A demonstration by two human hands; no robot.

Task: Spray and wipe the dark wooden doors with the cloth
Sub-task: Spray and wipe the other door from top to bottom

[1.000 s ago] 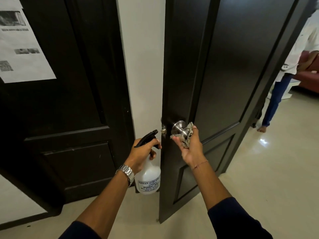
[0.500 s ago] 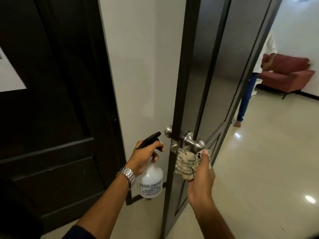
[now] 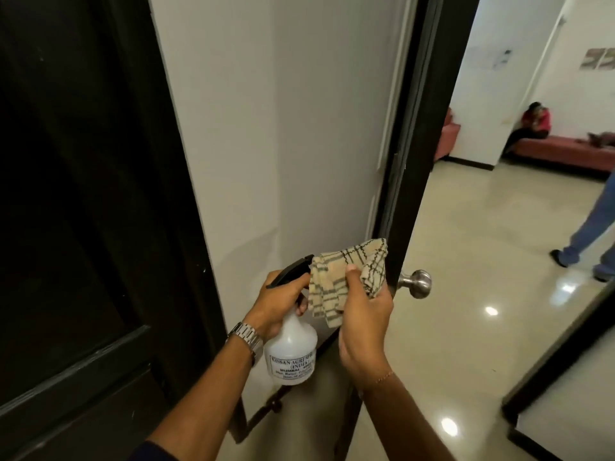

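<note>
Left hand (image 3: 279, 301): raised at mid-frame, fingers wrapped round the neck of the white spray bottle (image 3: 290, 354), bottle hanging upright. Right hand (image 3: 364, 314): just beside it, fingers and thumb pinching the checked cloth (image 3: 346, 277), bunched near the nozzle. Open door's edge (image 3: 419, 128) and steel knob (image 3: 417, 283) just right; bare floor (image 3: 466, 261) beyond. Second dark door (image 3: 83, 194) left.

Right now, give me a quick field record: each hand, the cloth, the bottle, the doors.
left hand: grips spray bottle by its neck
right hand: holds checked cloth, bunched, off the door
nozzle: points toward the cloth
open door: seen edge-on, knob untouched
closed door: at left, untouched
</note>
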